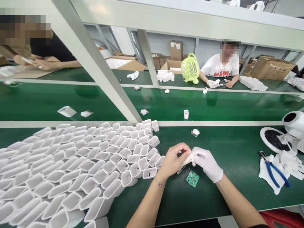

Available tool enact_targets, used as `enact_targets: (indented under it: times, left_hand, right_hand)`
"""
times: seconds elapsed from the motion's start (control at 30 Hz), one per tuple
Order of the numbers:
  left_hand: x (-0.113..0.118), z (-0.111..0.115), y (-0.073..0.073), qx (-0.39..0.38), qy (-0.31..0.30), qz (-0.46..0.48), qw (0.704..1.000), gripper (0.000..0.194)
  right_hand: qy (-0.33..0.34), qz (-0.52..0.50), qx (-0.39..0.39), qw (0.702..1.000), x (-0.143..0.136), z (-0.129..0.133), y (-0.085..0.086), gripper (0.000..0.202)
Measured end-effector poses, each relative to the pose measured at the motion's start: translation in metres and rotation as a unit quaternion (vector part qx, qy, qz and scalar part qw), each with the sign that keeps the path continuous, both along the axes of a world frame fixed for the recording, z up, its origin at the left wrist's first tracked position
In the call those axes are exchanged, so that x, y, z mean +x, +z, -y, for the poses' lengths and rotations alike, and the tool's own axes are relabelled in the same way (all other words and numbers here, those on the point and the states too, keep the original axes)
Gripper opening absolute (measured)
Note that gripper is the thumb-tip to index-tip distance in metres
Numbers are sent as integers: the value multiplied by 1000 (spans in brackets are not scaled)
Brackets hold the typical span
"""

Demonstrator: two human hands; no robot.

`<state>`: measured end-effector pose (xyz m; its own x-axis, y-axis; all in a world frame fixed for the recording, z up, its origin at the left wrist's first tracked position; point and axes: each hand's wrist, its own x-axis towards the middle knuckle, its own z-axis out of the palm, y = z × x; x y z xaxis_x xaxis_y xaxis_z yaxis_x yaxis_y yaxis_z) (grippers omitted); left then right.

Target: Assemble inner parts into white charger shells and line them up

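Both forearms reach forward and angle inward, bringing the hands close together. The bare left hand point(176, 159), fingers curled against the thumb, pinches a crumpled white piece point(188, 159). The gloved right hand point(207, 162), knuckles up, closes its fingertips on the piece's other end. Just below the hands lies a green board point(192, 179); cases point(90, 152) crowd their left, pliers point(270, 169) their right.

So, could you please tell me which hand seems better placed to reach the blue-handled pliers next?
Probably the right hand: the pliers lie on its side, while the left hand is farther away. Both hands meet at a small white item, though.
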<state>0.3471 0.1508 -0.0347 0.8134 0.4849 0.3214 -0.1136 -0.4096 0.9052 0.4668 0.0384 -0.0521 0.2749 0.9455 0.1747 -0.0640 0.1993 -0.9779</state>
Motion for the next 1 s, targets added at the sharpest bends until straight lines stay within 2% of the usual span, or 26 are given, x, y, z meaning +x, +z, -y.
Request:
enact_targets:
  times: [0.17, 0.27, 0.43, 0.57, 0.7, 0.83, 0.93, 1.0]
  left_hand:
    - [4, 4, -3, 18, 1, 3, 1000, 15]
    - [4, 6, -3, 17, -6, 1, 1000, 14]
    - [3, 4, -3, -1, -33, 2, 999, 17]
    - [7, 6, -7, -63, -28, 33, 997, 21]
    - [12, 11, -13, -160, -29, 42, 986, 23]
    - [15, 12, -18, -178, -41, 39, 982, 19]
    - [11, 10, -16, -168, 6, 59, 984, 18]
    - [3, 15, -7, -172, 63, 112, 977, 17]
  right_hand:
    - [-2, -56, -56, 997, -4, -1, -1, 32]
    - [27, -85, -69, 994, -7, -1, 4, 42]
    - [85, -109, -71, 988, -8, 1, 6, 41]
    - [91, -215, -50, 971, -11, -2, 0, 39]
    - [52, -256, -54, 964, -14, -4, -3, 37]
    - [-29, -250, -40, 967, -12, -5, -6, 35]
    - [-94, -256, -28, 962, -4, -5, -7, 29]
    - [-156, -252, -27, 955, 5, -5, -7, 29]
